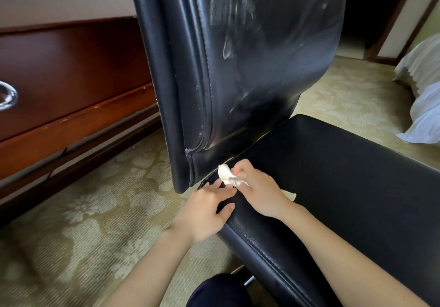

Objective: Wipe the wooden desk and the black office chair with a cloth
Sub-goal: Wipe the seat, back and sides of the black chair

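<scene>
Down at the crease where the seat (345, 175) of the chair (188, 73) meets its back, the right hand (259, 192) pinches a bunched white cloth (226, 175) and pokes its tip into the gap. The left hand (204, 209) lies flat on the seat's near corner, fingers fairly straight, gripping nothing.

To do this step well, I'd press that flat hand down so the gap opens. Then draw a folded point of cloth along the seam in one direction, turning to a fresh face as it picks up dirt. A loose wad would likely skip the groove.

The chair's cover is smooth, glossy and leather-like, with padded rolls and a stitched seam down the side. Pale streaks (228, 49) on the back suggest it may want another pass. The cloth looks thin, soft and crumpled.

Left of the chair, well apart from both hands, the desk (71, 68) is polished red-brown wood with a metal ring pull (7, 97). It stands on pale patterned carpet (95, 211).
</scene>
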Available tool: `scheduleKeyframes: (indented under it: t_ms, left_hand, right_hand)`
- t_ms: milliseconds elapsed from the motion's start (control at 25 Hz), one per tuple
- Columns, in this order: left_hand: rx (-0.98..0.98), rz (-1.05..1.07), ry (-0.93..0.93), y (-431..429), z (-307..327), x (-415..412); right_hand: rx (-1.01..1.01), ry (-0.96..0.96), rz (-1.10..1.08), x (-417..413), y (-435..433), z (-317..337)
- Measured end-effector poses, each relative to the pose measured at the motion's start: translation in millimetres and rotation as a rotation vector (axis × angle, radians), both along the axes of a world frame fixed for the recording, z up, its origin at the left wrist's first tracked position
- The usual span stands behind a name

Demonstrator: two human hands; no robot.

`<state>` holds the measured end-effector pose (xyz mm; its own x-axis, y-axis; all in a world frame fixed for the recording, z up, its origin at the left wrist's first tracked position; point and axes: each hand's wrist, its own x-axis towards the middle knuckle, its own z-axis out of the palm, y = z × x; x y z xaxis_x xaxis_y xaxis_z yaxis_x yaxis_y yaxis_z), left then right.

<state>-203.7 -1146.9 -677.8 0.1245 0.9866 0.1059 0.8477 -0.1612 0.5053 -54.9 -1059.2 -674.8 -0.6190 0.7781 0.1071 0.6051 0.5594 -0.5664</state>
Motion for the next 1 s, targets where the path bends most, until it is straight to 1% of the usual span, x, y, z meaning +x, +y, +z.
scheduleKeyframes:
  t_ms: [80, 120, 200, 240, 280, 320, 360, 400, 440, 480, 520, 600, 640, 680, 720, 800, 840, 920, 1000]
  left_hand:
    - [0.0, -0.007, -0.056, -13, 1, -4]
    - [0.015, 0.006, -0.057, -19, 5, -7]
    - [0.076, 0.042, -0.018, -27, 20, -12]
    - [0.144, 0.048, 0.002, -31, 31, -14]
    - [0.247, 0.043, 0.015, -33, 45, -15]
    - [0.362, 0.028, 0.018, -35, 63, -15]
    - [0.475, -0.001, 0.016, -37, 81, -13]
    - [0.6, -0.032, 0.016, -37, 101, -11]
    - [0.735, -0.055, 0.016, -37, 122, -9]
    - [0.874, -0.063, 0.014, -35, 144, -7]
    - [1.005, -0.046, 0.025, -32, 167, -7]
    - [1.184, 0.109, 0.073, -23, 211, -9]
    - [1.211, 0.227, 0.088, -16, 238, -12]
    - [1.182, 0.348, 0.058, -9, 263, -16]
    - [1.123, 0.442, -0.027, -3, 288, -20]
    - [0.984, 0.538, -0.265, 10, 336, -29]
    - [0.927, 0.563, -0.387, 17, 353, -32]
    - [0.875, 0.552, -0.589, 32, 366, -37]
    - [0.881, 0.496, -0.697, 39, 363, -39]
  right_hand:
    - [-0.13, 0.082, 0.009, 12, -15, 0]
    - [-0.208, 0.189, -0.01, 17, -22, 2]
    - [-0.414, 0.541, -0.156, 26, -37, 9]
    - [-0.571, 0.755, -0.277, 30, -42, 13]
    - [-0.776, 0.977, -0.351, 36, -46, 17]
    - [-1.007, 1.193, -0.326, 39, -49, 25]
    - [-1.195, 1.388, -0.234, 39, -53, 34]
    - [-1.276, 1.512, -0.157, 37, -56, 47]
    - [-1.255, 1.614, -0.126, 31, -59, 62]
    - [-1.176, 1.671, -0.132, 25, -62, 80]
    - [-1.041, 1.693, -0.168, 21, -64, 100]
    - [-0.782, 1.659, -0.225, 13, -67, 135]
    - [-0.681, 1.633, -0.168, 8, -65, 153]
    - [-0.587, 1.59, -0.116, 5, -62, 165]
    - [-0.478, 1.541, -0.117, 2, -58, 177]
    - [-0.23, 1.481, -0.201, -4, -52, 207]
    - [-0.106, 1.451, -0.214, -9, -50, 223]
    - [0.075, 1.408, -0.148, -24, -46, 258]
    - [0.213, 1.323, -0.056, -45, -36, 290]
